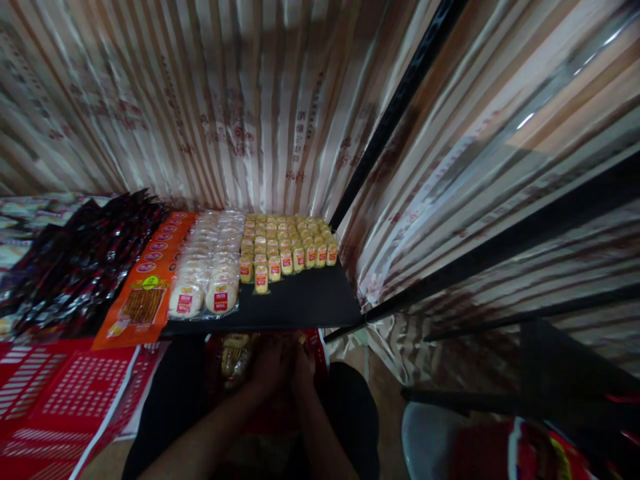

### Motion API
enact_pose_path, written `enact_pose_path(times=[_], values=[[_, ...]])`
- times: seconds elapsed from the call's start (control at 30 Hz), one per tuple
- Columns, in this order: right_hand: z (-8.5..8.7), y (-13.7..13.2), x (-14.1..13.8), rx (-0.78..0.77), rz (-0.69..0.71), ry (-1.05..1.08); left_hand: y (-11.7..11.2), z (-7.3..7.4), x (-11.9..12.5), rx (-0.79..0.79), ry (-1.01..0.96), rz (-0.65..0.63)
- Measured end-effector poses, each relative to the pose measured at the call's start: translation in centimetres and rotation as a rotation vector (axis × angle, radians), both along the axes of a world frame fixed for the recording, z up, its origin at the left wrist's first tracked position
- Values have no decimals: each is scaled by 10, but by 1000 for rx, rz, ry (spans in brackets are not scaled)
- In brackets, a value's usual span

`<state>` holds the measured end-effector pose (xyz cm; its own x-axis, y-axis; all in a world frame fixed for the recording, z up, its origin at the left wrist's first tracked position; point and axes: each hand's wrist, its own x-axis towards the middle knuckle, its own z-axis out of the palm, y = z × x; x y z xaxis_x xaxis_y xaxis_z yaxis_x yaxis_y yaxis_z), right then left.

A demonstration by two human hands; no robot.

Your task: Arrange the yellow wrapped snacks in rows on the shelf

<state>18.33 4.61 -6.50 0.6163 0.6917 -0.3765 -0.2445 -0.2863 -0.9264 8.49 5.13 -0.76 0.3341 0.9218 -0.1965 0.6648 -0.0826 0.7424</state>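
Note:
Both hands are low between my knees, inside the dim opening of a red package [320, 347] under the shelf edge. My left hand [271, 363] is curled, its fingertips lost in shadow. Close beside it, my right hand [303, 365] is also closed, near a small yellowish patch at the package's far side. What either hand holds cannot be made out. Left of my left hand, yellow snacks in clear wrap [235, 357] lie in the red package.
A black shelf [300, 300] carries rows of small yellow wrapped cakes [286, 260], round white wrapped cakes [223, 293], an orange snack packet [145, 300] and dark shiny packets [85, 260]. A red basket [75, 393] stands left; a pale tub [417, 433] stands right. Black metal bars [390, 127] cross the striped curtain.

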Motion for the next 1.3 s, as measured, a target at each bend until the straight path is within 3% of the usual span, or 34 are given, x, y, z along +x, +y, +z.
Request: enact_pose_path(times=[0.13,0.3,0.47,0.7,0.83,0.93,1.17,1.3], values=[[22,-14,-10,-24,-25,124,-13,13,-17,87,-40,-22],[67,-31,-28,42,70,240,-25,25,-33,171,-184,26],[101,-36,-34,-38,205,50,-26,32,-48,250,-276,45],[110,-43,-22,-28,503,-495,-18,65,-74,180,-195,142],[119,-47,-21,70,539,-931,-12,84,-86,92,-259,134],[125,-47,-25,166,586,-1133,-8,94,-91,102,-260,104],[131,-38,-38,230,748,-1290,2,110,-94,162,-226,128],[136,-29,-46,222,722,-1304,9,112,-95,146,-256,166]])
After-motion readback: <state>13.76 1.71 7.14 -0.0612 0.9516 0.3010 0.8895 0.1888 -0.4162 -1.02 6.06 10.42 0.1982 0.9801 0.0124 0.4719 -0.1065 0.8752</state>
